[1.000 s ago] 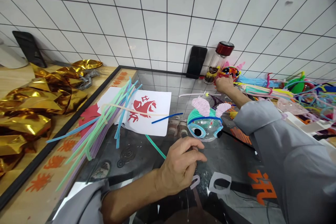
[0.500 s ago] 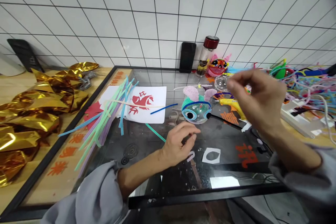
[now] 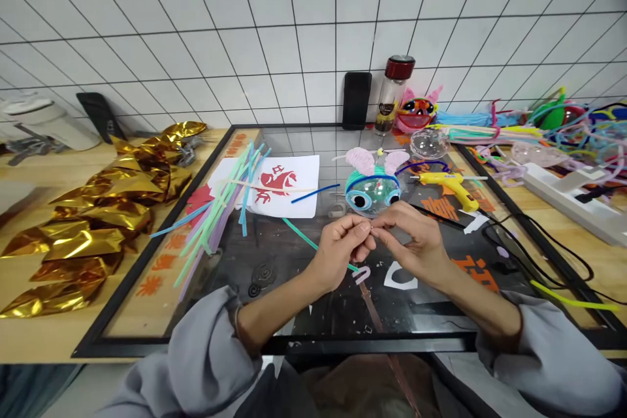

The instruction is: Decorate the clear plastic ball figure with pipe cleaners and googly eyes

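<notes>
Over the middle of the dark glass tabletop, my left hand [image 3: 344, 249] and my right hand [image 3: 412, 238] meet with fingertips pinched together. Whatever lies between them is too small to make out. Just behind my hands sits a clear ball figure [image 3: 373, 191] with pink ears, a green back, a blue band and two big googly eyes. A bent lilac pipe cleaner [image 3: 361, 275] lies below my left hand, by the end of a green pipe cleaner [image 3: 300, 233]. White paper with a cut-out hole [image 3: 399, 277] is partly hidden under my right hand.
A yellow glue gun [image 3: 448, 184] with a black cord rests to the right, near a white power strip [image 3: 571, 202]. Left are a pipe cleaner bundle [image 3: 218, 209], paper with a red cut-out [image 3: 306, 176] and gold foil [image 3: 88, 235]. A glass bottle [image 3: 390, 104] stands behind.
My right hand has come down and left from its raised place at the right to meet my left hand. The left hand's fingers have closed into a pinch. The view has shifted slightly.
</notes>
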A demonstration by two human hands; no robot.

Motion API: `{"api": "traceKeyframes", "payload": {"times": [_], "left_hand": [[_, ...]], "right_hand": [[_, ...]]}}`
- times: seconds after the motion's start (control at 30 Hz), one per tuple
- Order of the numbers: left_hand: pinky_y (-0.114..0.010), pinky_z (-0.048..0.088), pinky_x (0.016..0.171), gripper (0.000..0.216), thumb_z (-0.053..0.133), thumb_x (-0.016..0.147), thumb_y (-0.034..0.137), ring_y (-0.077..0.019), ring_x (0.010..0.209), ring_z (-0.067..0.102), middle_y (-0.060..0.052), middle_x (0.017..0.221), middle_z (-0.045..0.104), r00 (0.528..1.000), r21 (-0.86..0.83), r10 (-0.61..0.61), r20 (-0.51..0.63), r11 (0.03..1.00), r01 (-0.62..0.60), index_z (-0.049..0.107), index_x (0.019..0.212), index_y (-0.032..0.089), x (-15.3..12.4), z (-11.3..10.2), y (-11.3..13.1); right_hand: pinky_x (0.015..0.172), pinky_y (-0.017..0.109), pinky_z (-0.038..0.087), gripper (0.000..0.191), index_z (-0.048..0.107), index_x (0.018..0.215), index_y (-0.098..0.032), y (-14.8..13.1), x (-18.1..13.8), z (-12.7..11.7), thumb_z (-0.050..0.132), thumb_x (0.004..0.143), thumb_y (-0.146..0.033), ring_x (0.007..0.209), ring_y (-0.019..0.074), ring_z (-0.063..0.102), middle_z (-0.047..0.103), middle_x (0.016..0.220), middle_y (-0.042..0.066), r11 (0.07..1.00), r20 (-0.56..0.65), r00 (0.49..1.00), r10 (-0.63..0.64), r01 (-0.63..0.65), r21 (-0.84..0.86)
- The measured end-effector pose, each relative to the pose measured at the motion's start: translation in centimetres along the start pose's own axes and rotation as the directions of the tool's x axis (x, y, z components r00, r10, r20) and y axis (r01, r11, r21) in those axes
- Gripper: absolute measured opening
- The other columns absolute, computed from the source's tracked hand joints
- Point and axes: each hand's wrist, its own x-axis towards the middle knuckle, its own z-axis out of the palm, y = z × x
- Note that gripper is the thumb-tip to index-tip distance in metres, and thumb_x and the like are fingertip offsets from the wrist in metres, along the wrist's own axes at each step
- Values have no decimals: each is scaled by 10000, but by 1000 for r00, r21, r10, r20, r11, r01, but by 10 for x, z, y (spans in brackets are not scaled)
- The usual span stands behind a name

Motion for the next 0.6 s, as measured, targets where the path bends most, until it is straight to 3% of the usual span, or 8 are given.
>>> {"api": "traceKeyframes", "payload": {"times": [0.2, 0.37, 0.6], "left_hand": [[-176, 290, 436, 381, 795, 702, 453, -25, 420, 426, 39, 573, 584, 1000, 17, -28, -13, 999, 28, 598, 729, 128, -1, -2, -3], [-179, 287, 437, 367, 779, 708, 448, -23, 417, 410, 47, 567, 568, 998, 16, -24, -53, 1000, 25, 611, 760, 126, -1, -1, -4], [-169, 297, 426, 340, 799, 655, 372, -44, 453, 487, 17, 631, 622, 984, -109, -175, -41, 980, 169, 585, 770, 135, 2, -2, 0]], "right_hand": [[649, 292, 489, 74, 663, 846, -197, 4, -6, 4, 612, 899, -188, 693, 146, 607, 663, 734, 15, 996, 25, 996, 82, -82, 31], [661, 288, 539, 100, 671, 969, -210, 6, -11, 7, 656, 870, -222, 698, 144, 644, 708, 802, 13, 987, -40, 987, 158, -157, 44], [765, 343, 609, 209, 686, 1073, -256, 5, -14, 5, 598, 898, -183, 820, 184, 731, 771, 945, 29, 983, -81, 980, 181, -181, 3]]}}
